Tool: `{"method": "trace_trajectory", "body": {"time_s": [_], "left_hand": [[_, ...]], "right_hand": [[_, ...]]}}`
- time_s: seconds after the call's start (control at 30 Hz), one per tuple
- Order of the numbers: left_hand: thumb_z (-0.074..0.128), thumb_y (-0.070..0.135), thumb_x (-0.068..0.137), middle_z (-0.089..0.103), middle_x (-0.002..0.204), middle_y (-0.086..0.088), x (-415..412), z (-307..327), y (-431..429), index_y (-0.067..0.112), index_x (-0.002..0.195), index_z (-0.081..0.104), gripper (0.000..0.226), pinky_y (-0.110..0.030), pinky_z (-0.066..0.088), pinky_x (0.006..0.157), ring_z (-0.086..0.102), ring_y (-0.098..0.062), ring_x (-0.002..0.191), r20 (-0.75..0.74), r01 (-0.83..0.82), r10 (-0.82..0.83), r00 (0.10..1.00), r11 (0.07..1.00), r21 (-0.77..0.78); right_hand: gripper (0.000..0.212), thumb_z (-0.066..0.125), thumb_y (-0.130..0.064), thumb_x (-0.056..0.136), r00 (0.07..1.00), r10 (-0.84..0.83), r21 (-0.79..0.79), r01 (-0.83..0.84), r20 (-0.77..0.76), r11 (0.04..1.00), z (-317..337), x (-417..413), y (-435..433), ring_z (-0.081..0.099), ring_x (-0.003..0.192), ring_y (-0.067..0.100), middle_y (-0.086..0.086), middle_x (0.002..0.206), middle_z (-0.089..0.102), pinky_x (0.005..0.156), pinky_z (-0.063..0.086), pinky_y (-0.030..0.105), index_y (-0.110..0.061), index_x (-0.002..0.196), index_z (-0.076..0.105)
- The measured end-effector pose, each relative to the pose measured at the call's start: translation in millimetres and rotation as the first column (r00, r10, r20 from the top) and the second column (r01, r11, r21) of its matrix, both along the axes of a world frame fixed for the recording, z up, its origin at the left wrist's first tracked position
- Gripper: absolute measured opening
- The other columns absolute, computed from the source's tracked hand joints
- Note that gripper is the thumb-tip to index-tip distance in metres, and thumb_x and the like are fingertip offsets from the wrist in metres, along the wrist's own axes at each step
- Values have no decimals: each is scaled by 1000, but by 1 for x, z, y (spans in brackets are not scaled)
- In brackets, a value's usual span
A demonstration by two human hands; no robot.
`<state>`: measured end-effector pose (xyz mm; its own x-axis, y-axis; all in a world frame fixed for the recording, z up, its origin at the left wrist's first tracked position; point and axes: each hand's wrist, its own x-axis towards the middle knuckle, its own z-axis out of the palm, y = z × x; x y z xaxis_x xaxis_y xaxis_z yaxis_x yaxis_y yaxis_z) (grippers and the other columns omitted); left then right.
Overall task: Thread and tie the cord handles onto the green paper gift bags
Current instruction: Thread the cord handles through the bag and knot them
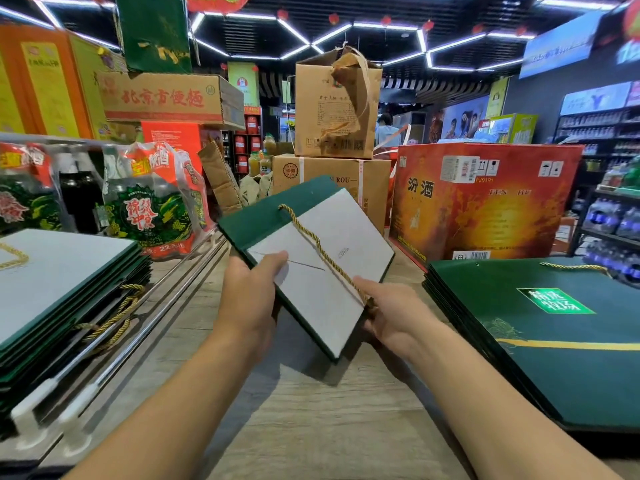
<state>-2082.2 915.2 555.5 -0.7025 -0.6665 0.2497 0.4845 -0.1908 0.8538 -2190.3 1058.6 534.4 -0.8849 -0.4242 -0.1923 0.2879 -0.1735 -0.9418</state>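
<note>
A flattened green paper gift bag [311, 296] with its white inner side up is held tilted above the wooden table. My left hand [252, 292] grips its left edge, thumb on the white face. A gold twisted cord [318, 244] runs from a hole near the bag's green top fold down to my right hand [388, 313], which pinches the cord's lower end at the bag's right edge.
A stack of flat green bags [540, 341] lies at the right, one gold cord on top. Another stack [59, 278] with gold cord handles sits at the left beside metal rails. Cardboard boxes [332, 109], a red carton [485, 202] and bottle packs stand behind.
</note>
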Motion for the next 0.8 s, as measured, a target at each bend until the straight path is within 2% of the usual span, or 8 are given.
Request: {"method": "trace_trajectory", "body": {"time_s": [0.07, 0.17, 0.33, 0.43, 0.5, 0.57, 0.63, 0.8], "left_hand": [[62, 19, 95, 70, 77, -1, 1, 4, -9, 12, 102, 62, 10, -30, 55, 59, 70, -14, 70, 59, 19, -23, 998, 998, 64], [57, 34, 95, 68, 67, 2, 5, 8, -22, 22, 76, 65, 23, -32, 52, 70, 64, -15, 66, 193, 44, -64, 979, 993, 108], [63, 31, 91, 67, 68, -4, 8, -1, -42, 17, 91, 65, 15, -32, 47, 69, 60, -18, 71, 460, 60, -95, 883, 994, 90], [65, 29, 88, 71, 88, -10, 9, -8, -49, 12, 103, 67, 23, -30, 50, 58, 62, -20, 73, 626, 136, -89, 775, 990, -28], [66, 34, 89, 71, 85, -9, 7, -13, -51, 13, 97, 68, 22, -32, 54, 60, 63, -21, 72, 703, 187, -31, 710, 971, -146], [64, 48, 93, 62, 78, -2, 5, -19, -49, 17, 86, 61, 32, -31, 47, 66, 56, -16, 72, 763, 258, 165, 625, 878, -402], [63, 57, 92, 51, 60, 5, 5, -24, -47, 17, 76, 55, 43, -26, 34, 52, 46, -12, 56, 731, 327, 349, 587, 724, -608], [67, 63, 86, 61, 69, 3, 5, -23, -49, 16, 72, 57, 50, -23, 36, 46, 58, -12, 61, 750, 499, 449, 485, 563, -659]], "right_hand": [[17, 68, -12, 98, 998, -59, 46, 61, -34, 997, 1, -7, 6, 76, 86, 24, 9, 90, 80, 77, 62, 40, -5, 113, 68], [20, 66, -8, 97, 995, -75, 109, 81, -58, 991, -1, -16, 11, 76, 92, 29, 12, 97, 79, 84, 61, 44, -5, 117, 66], [25, 68, -4, 95, 994, -80, 278, 99, -78, 956, -8, -25, 14, 76, 88, 32, 16, 98, 78, 77, 61, 42, -2, 119, 65], [21, 69, -4, 95, 987, -54, 381, 109, -153, 918, -11, -30, 19, 75, 87, 30, 14, 99, 77, 82, 61, 43, -1, 116, 66], [15, 69, -7, 96, 972, -6, 451, 114, -234, 885, -9, -28, 22, 73, 84, 25, 11, 98, 76, 76, 59, 38, -3, 110, 67], [13, 70, -10, 95, 955, 55, 512, 107, -292, 852, -8, -24, 24, 73, 84, 25, 8, 96, 76, 73, 57, 36, -6, 108, 67], [15, 72, -12, 94, 947, 94, 537, 91, -308, 838, -8, -21, 25, 73, 90, 27, 6, 98, 77, 83, 59, 40, -9, 108, 70], [12, 69, -17, 96, 863, 190, 699, 229, -467, 677, -8, -18, 23, 58, 76, 12, -4, 81, 62, 58, 40, 23, -19, 87, 61]]}}
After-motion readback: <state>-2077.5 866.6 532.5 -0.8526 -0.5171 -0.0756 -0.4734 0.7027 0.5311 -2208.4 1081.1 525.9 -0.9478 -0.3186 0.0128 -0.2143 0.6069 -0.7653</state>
